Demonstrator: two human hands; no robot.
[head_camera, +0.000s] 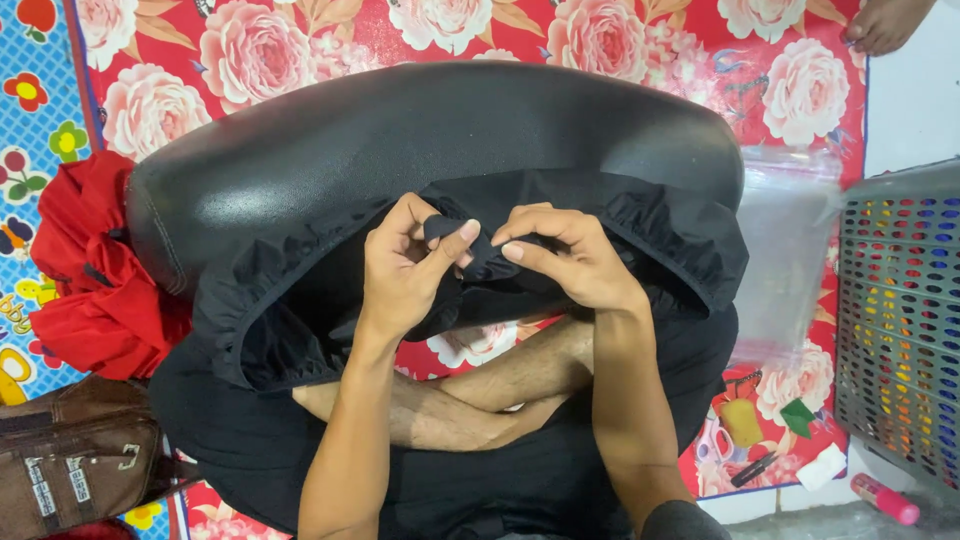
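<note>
A black elasticated fabric cover (660, 225) lies half pulled over a black leather seat cushion (420, 130) in front of me. My left hand (405, 265) pinches a small fold of the black fabric (478, 250) between thumb and fingers. My right hand (565, 255) grips the same fold from the other side, fingertips touching the left thumb. My crossed legs (480, 395) show beneath the cover's open edge.
A red garment (95, 270) is bunched at the left, with a brown bag (70, 450) below it. At the right, clear plastic bags (785, 250) lie beside a grey perforated basket (900, 320). Small items and a pink tube (885, 498) sit bottom right. Another person's foot (885, 22) shows top right.
</note>
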